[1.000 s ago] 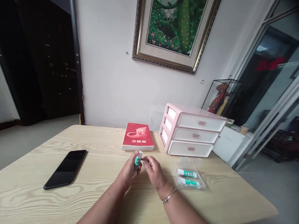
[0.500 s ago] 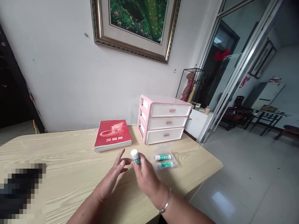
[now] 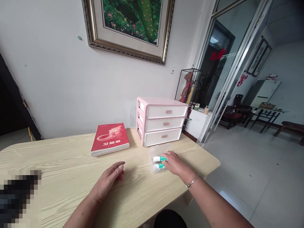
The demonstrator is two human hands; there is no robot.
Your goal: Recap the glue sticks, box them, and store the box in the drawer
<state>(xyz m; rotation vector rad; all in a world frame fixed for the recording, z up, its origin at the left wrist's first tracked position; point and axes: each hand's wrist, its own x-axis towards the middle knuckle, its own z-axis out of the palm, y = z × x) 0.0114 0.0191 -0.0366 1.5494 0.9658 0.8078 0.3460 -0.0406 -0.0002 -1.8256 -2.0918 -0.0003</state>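
My left hand [image 3: 106, 180] hovers over the table, its fingers curled together; whatever they hold, if anything, is hidden. At the clear plastic case [image 3: 152, 171], my right hand [image 3: 173, 162] has its fingers closed on the right part of the upper glue stick [image 3: 157, 159], which has a white cap and green label. A second glue stick [image 3: 156, 166] lies just below it in the case, partly covered by the fingers.
A red book [image 3: 110, 136] lies at the back of the wooden table [image 3: 59, 164]. Behind the case stands a pink and white three-drawer unit [image 3: 163, 124], its drawers closed. A black seat [image 3: 169, 219] is below the front edge. A pixelated dark patch covers the lower left.
My right hand has moved right, from beside my left hand to the case. The glue stick it held upright is no longer visible. My left hand's spread fingers have curled in.
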